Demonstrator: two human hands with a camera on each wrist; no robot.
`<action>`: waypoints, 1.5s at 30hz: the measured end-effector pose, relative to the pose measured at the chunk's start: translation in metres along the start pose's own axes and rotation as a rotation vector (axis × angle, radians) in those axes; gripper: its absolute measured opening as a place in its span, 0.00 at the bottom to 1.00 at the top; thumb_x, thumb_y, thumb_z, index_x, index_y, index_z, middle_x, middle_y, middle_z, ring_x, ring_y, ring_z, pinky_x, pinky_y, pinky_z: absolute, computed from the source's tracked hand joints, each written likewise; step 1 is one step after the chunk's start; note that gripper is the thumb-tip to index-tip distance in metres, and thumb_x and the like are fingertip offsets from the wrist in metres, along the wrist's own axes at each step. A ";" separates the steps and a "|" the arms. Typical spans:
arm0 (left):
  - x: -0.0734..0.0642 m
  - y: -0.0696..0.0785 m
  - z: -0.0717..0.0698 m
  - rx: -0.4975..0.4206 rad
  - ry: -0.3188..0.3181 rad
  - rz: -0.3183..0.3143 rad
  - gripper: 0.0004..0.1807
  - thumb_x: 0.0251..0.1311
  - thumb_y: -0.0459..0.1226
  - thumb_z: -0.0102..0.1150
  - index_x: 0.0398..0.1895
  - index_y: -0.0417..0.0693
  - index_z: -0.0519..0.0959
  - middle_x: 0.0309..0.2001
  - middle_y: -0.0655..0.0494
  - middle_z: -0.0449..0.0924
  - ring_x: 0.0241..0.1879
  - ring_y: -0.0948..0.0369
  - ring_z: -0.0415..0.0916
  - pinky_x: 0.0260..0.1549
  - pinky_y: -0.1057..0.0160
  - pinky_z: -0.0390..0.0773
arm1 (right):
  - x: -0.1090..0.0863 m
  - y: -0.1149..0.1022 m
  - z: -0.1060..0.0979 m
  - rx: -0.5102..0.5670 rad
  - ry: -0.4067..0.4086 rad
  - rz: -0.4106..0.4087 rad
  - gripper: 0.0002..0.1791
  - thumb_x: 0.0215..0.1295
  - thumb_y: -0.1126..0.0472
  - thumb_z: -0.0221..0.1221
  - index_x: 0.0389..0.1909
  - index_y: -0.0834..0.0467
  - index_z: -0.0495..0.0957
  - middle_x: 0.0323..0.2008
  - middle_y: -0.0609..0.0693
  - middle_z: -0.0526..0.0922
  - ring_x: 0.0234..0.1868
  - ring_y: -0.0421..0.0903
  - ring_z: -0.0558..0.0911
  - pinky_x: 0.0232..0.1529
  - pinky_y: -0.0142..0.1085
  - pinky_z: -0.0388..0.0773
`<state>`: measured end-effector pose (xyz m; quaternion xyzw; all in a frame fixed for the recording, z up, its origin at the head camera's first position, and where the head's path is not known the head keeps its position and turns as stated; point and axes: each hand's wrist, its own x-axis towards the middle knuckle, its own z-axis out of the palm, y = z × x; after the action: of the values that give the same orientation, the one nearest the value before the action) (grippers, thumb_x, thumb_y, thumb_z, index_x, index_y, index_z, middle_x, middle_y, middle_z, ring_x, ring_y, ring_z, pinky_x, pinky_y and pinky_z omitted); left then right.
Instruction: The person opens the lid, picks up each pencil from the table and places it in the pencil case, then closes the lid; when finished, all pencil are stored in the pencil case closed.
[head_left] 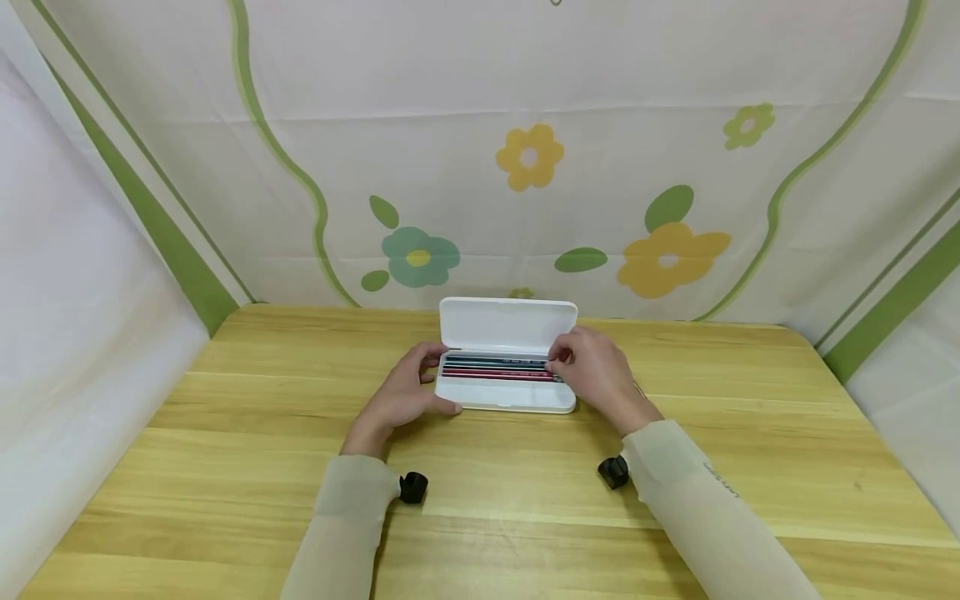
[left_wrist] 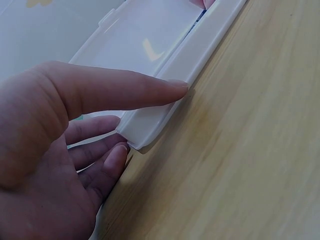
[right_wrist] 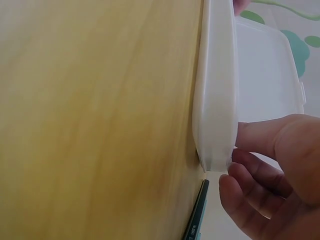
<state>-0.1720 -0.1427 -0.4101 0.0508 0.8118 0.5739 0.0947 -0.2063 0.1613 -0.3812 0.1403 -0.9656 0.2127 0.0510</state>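
Observation:
A white pencil case (head_left: 506, 398) lies with its lid (head_left: 508, 323) raised at the back. Several dark green and red pencils (head_left: 495, 374) lie lengthwise inside it. My left hand (head_left: 401, 393) holds the case's left end, thumb along the front wall and fingers around the corner. At the right end, my right hand (head_left: 596, 371) reaches over the rim, thumb and forefinger curled together at the pencils' ends. They seem to pinch one dark pencil there, though the fingertips are partly hidden. In the right wrist view, another dark green pencil (right_wrist: 196, 215) lies beyond the case's end.
The case stands near the far side of a wooden table (head_left: 495, 517). Behind the table hangs a white curtain (head_left: 450, 150) with flowers and green lines. Each sleeve carries a small black camera mount (head_left: 413, 487).

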 end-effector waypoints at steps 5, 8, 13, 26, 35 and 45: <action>0.000 0.001 0.000 0.001 0.004 -0.001 0.51 0.45 0.28 0.83 0.76 0.43 0.69 0.72 0.43 0.74 0.67 0.43 0.73 0.71 0.42 0.71 | 0.001 -0.001 0.001 -0.010 0.002 0.006 0.02 0.67 0.59 0.73 0.35 0.53 0.90 0.37 0.49 0.86 0.38 0.49 0.82 0.41 0.44 0.80; 0.000 0.001 0.000 -0.002 0.000 0.000 0.51 0.45 0.28 0.83 0.76 0.43 0.69 0.72 0.43 0.74 0.67 0.43 0.73 0.71 0.42 0.71 | 0.002 -0.001 0.001 -0.015 0.003 0.011 0.02 0.67 0.59 0.73 0.35 0.53 0.90 0.37 0.49 0.86 0.38 0.49 0.82 0.41 0.44 0.81; -0.001 0.001 0.000 -0.008 -0.005 0.004 0.51 0.46 0.28 0.82 0.76 0.43 0.68 0.72 0.43 0.74 0.67 0.43 0.73 0.71 0.43 0.72 | 0.002 -0.001 0.001 -0.022 -0.002 0.022 0.02 0.67 0.60 0.73 0.35 0.53 0.90 0.38 0.50 0.86 0.38 0.49 0.82 0.41 0.44 0.81; 0.000 -0.001 0.000 0.000 0.004 0.007 0.50 0.45 0.28 0.83 0.76 0.43 0.69 0.71 0.43 0.75 0.66 0.44 0.74 0.71 0.43 0.71 | -0.004 0.010 0.004 0.183 0.002 0.119 0.03 0.70 0.59 0.71 0.40 0.53 0.91 0.39 0.50 0.89 0.41 0.49 0.83 0.44 0.43 0.80; 0.000 0.000 0.001 -0.005 0.004 0.005 0.51 0.46 0.28 0.82 0.76 0.43 0.68 0.72 0.43 0.74 0.67 0.43 0.73 0.71 0.42 0.71 | -0.004 0.019 0.009 0.353 0.054 0.184 0.04 0.68 0.60 0.73 0.41 0.55 0.92 0.42 0.55 0.89 0.41 0.50 0.82 0.42 0.38 0.79; -0.001 0.000 0.001 -0.002 0.007 0.004 0.50 0.45 0.28 0.82 0.76 0.44 0.69 0.71 0.43 0.74 0.66 0.44 0.72 0.72 0.43 0.70 | -0.005 0.022 0.010 0.422 0.068 0.247 0.06 0.67 0.59 0.74 0.40 0.56 0.92 0.47 0.56 0.87 0.44 0.51 0.81 0.44 0.38 0.78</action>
<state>-0.1714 -0.1422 -0.4101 0.0507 0.8113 0.5753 0.0908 -0.2080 0.1777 -0.3996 0.0215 -0.9073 0.4191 0.0266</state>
